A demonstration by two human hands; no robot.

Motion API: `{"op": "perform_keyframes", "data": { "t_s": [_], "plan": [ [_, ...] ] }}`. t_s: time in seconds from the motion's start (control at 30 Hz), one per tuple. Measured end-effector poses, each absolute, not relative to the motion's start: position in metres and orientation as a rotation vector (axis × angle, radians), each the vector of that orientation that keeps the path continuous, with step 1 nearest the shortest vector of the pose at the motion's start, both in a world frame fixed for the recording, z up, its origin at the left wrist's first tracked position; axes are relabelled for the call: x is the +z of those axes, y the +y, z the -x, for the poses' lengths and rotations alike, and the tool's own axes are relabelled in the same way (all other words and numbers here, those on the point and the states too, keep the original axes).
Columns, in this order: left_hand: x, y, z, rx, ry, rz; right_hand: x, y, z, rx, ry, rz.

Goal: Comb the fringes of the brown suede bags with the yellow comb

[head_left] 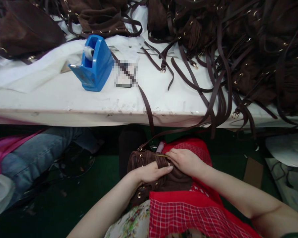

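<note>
A dark brown suede bag [178, 180] with gold-coloured eyelets lies on my lap. My left hand [150, 172] is closed on the bag's tassel [162, 161], thumb stretched across the front. Beside it, my right hand [186, 161] pinches a thin brass-coloured strip or tool [161, 155] over the bag's upper edge; its exact kind is too small to tell. A long brown strap [147, 105] runs from the bag up onto the table.
Across the front stands a white-covered table [72, 100]. On it are a blue tape dispenser [99, 64], heaped brown bags [101, 19] and tangled straps [220, 82] overhanging the edge. To the left, a person's jeans-clad leg [37, 162] shows.
</note>
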State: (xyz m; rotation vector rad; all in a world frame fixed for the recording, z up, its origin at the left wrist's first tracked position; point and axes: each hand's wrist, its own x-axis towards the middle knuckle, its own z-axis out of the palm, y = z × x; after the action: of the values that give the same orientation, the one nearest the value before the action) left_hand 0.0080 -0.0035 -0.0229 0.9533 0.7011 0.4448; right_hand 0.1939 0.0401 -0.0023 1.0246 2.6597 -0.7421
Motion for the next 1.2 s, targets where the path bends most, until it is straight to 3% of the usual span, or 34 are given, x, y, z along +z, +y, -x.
{"op": "perform_keyframes", "data": {
  "t_s": [0.27,0.5,0.57,0.77,0.93,1.2],
  "plan": [
    [-0.017,0.000,-0.007,0.352,0.665,-1.258,-0.025,0.042,-0.199,-0.707,2.471,-1.351],
    [-0.024,-0.002,-0.006,0.375,0.691,-0.963,-0.007,0.051,-0.221,-1.333,2.457,-1.610],
    [-0.031,-0.004,-0.006,0.379,0.712,-0.864,0.008,0.048,-0.225,-1.255,2.614,-1.641],
    [-0.037,-0.002,-0.008,0.394,0.814,-0.895,0.022,0.032,-0.208,-0.956,2.771,-1.012],
    [-0.027,-0.001,-0.006,0.406,0.713,-1.022,0.007,0.033,-0.200,-0.750,2.721,-1.040],
    [-0.025,-0.001,-0.002,0.309,0.710,-1.142,-0.019,0.052,-0.215,-0.578,2.525,-1.424]
  ]
}}
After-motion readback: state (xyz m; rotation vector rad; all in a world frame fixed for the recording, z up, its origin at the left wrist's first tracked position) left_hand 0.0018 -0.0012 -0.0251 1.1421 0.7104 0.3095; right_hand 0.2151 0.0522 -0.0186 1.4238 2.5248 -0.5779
